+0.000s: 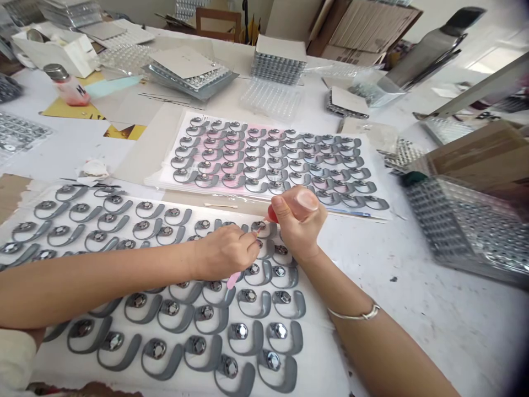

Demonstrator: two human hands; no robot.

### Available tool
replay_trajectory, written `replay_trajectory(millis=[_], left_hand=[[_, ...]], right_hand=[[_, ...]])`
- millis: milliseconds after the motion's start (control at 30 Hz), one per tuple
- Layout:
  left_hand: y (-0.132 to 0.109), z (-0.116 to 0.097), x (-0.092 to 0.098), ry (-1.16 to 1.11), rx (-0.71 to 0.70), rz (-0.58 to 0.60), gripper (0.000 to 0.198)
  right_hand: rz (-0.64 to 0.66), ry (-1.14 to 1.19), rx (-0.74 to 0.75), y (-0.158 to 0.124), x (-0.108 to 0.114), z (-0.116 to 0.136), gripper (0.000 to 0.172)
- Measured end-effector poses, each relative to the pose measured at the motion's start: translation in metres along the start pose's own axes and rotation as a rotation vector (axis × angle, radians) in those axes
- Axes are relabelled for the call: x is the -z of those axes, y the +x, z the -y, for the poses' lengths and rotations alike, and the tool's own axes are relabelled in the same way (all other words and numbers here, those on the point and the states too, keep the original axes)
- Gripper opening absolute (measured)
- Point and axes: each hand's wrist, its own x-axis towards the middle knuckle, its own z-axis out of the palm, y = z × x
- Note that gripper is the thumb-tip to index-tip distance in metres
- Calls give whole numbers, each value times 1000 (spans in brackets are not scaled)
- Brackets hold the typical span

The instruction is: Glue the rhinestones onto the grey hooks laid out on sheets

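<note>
My left hand [227,253] is closed around a thin tool with a flat pink end [233,280] that sticks out below the fist. My right hand [303,226] grips a small squeeze bottle [305,202], tilted, with its red nozzle end [271,214] pointing left and down. Both hands meet over a grey curved band with a shiny faceted round top [259,225], near the back right of the front sheet. Many similar grey bands [162,353] stand in rows on this white sheet [318,358], some hidden beneath my left forearm.
Behind lies a second sheet with rows of grey bands [273,160]. A cotton swab [221,206] rests between the sheets. Clear trays of shiny pieces [467,231] and a cardboard box [483,154] stand right. Stacked trays [279,60] and a pink-filled bottle [68,85] are farther back.
</note>
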Motion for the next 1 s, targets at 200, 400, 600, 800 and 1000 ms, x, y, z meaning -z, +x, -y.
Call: replay_trajectory(millis=[200,400,600,800,1000], left_hand=[[-2,0,-2,7,-12,22,25],[-1,0,-1,19,-1,-11,23],[-2,0,-2,16,-1,-27,22],[0,1,0,-5,6,-63,21],[0,2,1,-33,15,-16,23]], right_hand=[[-11,0,25,0,0,-1,32],[-23,-44,59,2,1,1,33],[-27,-81,93,2,2,-1,32],[-46,-86,86,0,2,-9,28],[-28,-69,109,0,4,-9,25]])
